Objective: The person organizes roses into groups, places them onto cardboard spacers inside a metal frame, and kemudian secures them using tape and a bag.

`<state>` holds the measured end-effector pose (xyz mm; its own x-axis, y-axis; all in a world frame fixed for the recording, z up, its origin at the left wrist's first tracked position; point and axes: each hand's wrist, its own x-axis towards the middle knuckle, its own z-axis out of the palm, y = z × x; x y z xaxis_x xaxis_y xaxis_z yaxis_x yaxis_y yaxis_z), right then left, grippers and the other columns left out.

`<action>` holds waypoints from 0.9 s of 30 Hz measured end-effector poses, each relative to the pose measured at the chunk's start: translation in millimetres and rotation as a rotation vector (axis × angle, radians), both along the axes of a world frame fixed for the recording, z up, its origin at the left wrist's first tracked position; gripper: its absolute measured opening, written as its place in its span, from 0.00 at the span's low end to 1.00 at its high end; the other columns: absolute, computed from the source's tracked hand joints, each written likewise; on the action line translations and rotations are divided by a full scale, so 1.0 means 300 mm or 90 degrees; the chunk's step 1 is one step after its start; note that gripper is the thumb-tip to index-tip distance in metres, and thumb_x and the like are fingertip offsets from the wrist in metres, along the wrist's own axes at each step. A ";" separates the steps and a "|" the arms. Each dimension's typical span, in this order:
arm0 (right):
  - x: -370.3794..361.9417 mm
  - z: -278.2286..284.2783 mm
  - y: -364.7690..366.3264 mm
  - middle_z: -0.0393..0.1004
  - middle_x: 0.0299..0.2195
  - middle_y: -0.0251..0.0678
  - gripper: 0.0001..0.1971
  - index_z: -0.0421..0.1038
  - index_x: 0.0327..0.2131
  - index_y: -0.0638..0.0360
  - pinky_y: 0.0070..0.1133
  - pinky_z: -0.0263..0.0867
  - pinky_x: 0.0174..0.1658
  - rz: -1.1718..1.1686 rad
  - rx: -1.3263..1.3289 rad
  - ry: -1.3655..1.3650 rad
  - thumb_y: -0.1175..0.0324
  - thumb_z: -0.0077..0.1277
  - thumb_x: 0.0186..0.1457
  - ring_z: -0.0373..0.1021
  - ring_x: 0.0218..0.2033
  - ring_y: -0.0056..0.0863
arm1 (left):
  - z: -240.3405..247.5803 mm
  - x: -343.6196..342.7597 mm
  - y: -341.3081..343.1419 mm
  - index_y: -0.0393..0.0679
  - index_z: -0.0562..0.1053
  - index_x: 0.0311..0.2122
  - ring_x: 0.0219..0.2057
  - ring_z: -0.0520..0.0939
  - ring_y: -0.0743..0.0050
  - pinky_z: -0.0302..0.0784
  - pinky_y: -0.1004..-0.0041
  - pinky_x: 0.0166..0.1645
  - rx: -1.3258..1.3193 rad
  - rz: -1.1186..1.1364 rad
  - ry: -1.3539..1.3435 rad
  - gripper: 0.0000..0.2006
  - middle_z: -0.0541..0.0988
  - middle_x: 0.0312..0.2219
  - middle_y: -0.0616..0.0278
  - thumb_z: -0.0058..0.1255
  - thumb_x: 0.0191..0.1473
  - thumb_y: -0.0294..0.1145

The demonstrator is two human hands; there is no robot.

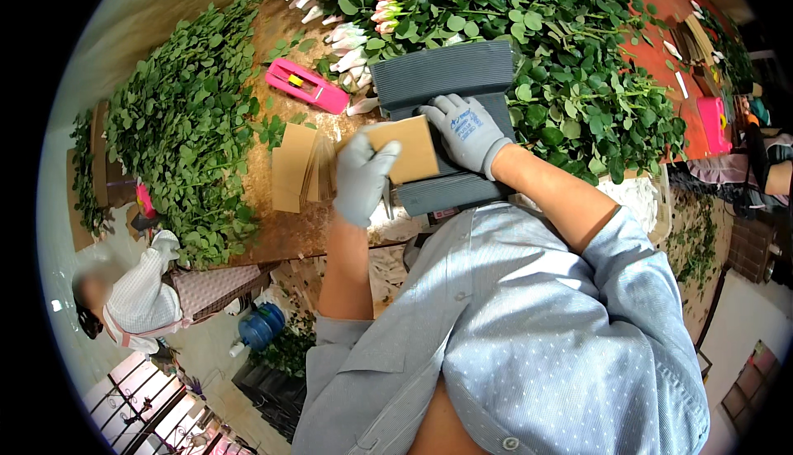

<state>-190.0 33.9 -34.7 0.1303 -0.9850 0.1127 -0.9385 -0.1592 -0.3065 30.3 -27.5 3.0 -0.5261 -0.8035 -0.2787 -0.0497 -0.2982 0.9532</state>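
Observation:
In a grey work glove, my left hand is closed on the edge of a tan cardboard piece, thumb on top. The piece reaches over a dark grey ribbed holder, whose two ribbed sides flank a lower middle. My right hand, also gloved, lies with its fingers stretched out on the middle of this holder, beside the cardboard's right edge. Just left of my left hand, more tan cardboard pieces stand and lie in a loose stack. A pink tape dispenser rests beyond them.
Leafy rose stems cover the far and right table; another leafy heap stands left. White-wrapped buds and pink roses lie beyond the holder. Another person is at the left, near a blue water jug.

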 end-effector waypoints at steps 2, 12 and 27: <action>-0.014 0.007 0.003 0.72 0.52 0.41 0.25 0.71 0.56 0.55 0.35 0.65 0.58 0.009 0.002 -0.098 0.71 0.56 0.52 0.68 0.56 0.40 | -0.077 -0.037 0.015 0.34 0.73 0.54 0.46 0.81 0.76 0.76 0.73 0.54 0.022 -0.062 -0.001 0.15 0.82 0.47 0.60 0.52 0.63 0.21; -0.064 0.065 0.061 0.79 0.43 0.45 0.20 0.72 0.53 0.63 0.30 0.72 0.48 -0.068 0.345 -0.811 0.68 0.58 0.58 0.76 0.41 0.43 | -0.126 -0.085 0.024 0.34 0.71 0.58 0.48 0.79 0.79 0.76 0.74 0.54 -0.072 -0.124 -0.096 0.17 0.80 0.50 0.62 0.51 0.66 0.24; -0.075 0.101 -0.063 0.82 0.44 0.48 0.23 0.83 0.44 0.57 0.36 0.73 0.52 -0.211 0.432 -0.194 0.46 0.54 0.61 0.79 0.46 0.47 | 0.050 0.003 0.087 0.36 0.77 0.53 0.45 0.84 0.57 0.79 0.66 0.52 -0.407 -0.197 -0.331 0.16 0.82 0.47 0.48 0.55 0.61 0.31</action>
